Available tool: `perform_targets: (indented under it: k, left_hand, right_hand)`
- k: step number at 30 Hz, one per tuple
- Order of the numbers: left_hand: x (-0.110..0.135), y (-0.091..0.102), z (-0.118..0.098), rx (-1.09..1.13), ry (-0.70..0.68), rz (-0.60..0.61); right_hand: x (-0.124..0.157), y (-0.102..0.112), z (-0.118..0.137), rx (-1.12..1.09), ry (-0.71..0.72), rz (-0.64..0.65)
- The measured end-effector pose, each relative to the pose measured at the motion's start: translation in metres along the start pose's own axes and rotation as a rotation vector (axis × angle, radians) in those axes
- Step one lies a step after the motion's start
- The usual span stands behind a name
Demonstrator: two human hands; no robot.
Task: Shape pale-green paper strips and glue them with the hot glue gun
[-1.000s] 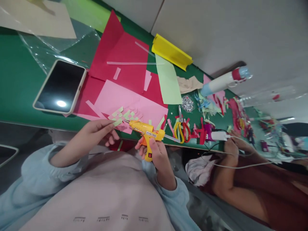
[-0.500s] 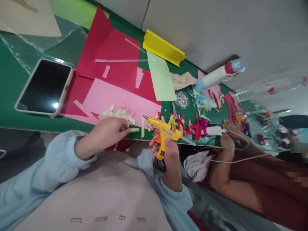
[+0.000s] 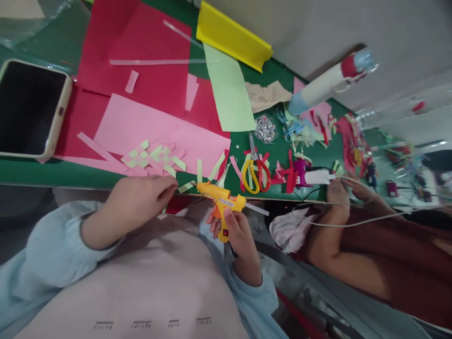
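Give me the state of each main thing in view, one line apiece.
Glue gun: gripped in the right hand, glue stick protruding from its rear
Left hand: bent, grip unclear
Scissors: lying unheld, blades apparently closed
Phone: lying screen up, display dark
Pink and green strips: partly interwoven
Beige paper: wrinkled

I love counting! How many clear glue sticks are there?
3: a level stick and a slanted stick over red paper, a third stick in the glue gun. The blurry clutter may hide more.
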State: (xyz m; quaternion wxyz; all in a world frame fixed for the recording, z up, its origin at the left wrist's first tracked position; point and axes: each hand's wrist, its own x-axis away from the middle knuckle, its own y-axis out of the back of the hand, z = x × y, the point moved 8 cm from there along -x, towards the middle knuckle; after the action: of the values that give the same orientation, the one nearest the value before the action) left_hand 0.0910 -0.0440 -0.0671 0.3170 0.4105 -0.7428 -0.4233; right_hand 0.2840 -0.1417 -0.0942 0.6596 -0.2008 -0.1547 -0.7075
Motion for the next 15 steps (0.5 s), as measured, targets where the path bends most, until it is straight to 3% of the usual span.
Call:
perform_targets:
  k: [7, 15]
  left_hand:
    - [0.022, -0.014, -0.011, -0.183, -0.272, -0.195]
    - [0.024, -0.016, -0.014, -0.177, -0.327, -0.233]
  right_hand:
    - [0.004, -0.007, -0.008, 0.047, -0.045, 0.018]
    - [0.005, -0.01, -0.007, 0.09, -0.05, 0.023]
